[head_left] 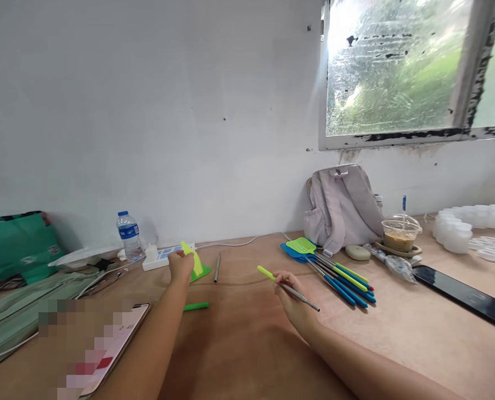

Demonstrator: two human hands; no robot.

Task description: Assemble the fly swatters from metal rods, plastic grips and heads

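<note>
My left hand (180,269) is closed on a yellow fly swatter head (196,260), held tilted and partly hidden by the fingers. Just beneath it is a green swatter head (204,271). My right hand (290,293) grips a swatter stick with a yellow-green handle (265,272) and a thin metal shaft (305,299); the handle points left and away from me. Between my hands a separate metal rod (217,268) lies on the table. A green handle (197,306) rests closer to me, beside my left forearm.
Several blue and yellow-green fly swatters (343,280) lie piled at right, before a backpack (343,211). Farther right are an iced drink (400,236), a black phone (464,294) and white jars (455,236). A power strip (161,257), water bottle (129,236) and another phone (118,350) are left.
</note>
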